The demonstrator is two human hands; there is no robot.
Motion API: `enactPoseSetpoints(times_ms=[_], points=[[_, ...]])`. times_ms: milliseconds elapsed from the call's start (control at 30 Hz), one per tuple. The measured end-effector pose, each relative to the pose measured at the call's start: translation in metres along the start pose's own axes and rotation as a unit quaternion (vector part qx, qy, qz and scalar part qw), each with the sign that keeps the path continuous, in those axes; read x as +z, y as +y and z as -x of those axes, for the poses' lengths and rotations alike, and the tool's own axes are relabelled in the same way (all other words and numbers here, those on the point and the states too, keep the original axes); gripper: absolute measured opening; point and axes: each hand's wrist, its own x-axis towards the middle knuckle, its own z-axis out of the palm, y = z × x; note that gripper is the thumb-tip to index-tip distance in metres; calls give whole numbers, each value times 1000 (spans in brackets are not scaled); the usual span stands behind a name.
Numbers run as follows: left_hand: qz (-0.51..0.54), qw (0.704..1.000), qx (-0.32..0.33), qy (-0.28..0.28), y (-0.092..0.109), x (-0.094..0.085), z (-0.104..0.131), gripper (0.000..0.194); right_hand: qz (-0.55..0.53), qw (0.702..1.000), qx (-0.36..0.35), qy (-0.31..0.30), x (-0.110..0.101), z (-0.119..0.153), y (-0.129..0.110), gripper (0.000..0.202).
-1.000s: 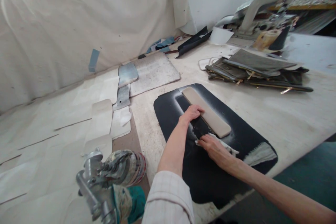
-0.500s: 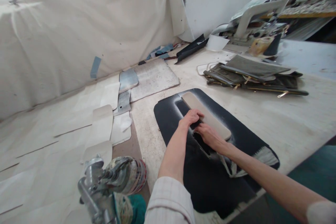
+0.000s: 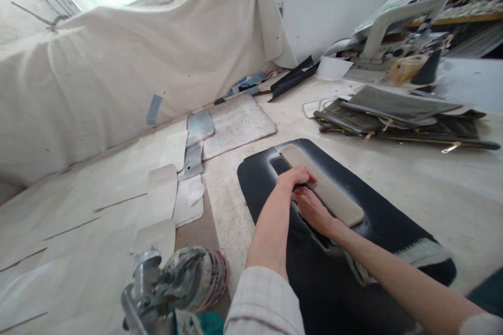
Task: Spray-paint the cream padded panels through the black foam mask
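Observation:
A black fabric panel (image 3: 338,167) with rounded corners lies on the table, with a beige strip (image 3: 334,196) on it and pale, whitish marks around the strip. My left hand (image 3: 296,175) is closed on the black fabric beside the strip's left edge, its fingers bent over the edge. Just below it, my right hand (image 3: 312,209) has its fingers curled together at the same fabric edge, partly hidden under it. Loose pale fabric edging hangs beneath my right wrist.
A metal spray gun (image 3: 145,282) and a stained can (image 3: 212,277) stand at the lower left. Pale sheets (image 3: 118,183) cover the left side. Olive zippered pieces (image 3: 401,110) are stacked at the right, before a sewing machine (image 3: 377,31). Grey board (image 3: 239,120) lies behind.
The view has shifted, so the table things appear lower and further right. My right hand has moved slightly along the fabric edge, closer under my left hand.

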Motion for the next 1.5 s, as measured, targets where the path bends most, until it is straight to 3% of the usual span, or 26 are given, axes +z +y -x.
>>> enactPoseSetpoints(times_ms=[100, 367, 633, 833, 1033, 1233, 1400, 1500], points=[[2, 1000, -10, -3, 0, 0, 0, 21, -2, 999, -28, -31, -2, 1, -1, 29], [-1, 1000, -2, 17, 2, 5, 13, 22, -12, 994, -65, -92, -21, 43, -5, 38], [1, 999, 5, 38, -2, 13, 12, 23, -28, 999, -13, -39, -2, 10, 9, 37], [4, 999, 24, 47, -4, 13, 14, 24, -45, 995, -39, -80, -8, 36, -4, 35], [6, 998, 31, 54, -8, 15, 12, 27, -43, 998, 19, -31, -5, 23, -7, 38], [13, 997, 44, 63, -15, 18, 9, 40, -74, 994, -16, -82, -10, 41, -21, 38], [9, 996, 47, 72, -16, 22, 11, 48, -57, 998, 28, -28, -11, 28, -13, 42], [6, 995, 56, 83, -13, 22, 16, 51, -49, 997, 13, -56, -9, 37, -13, 44]])
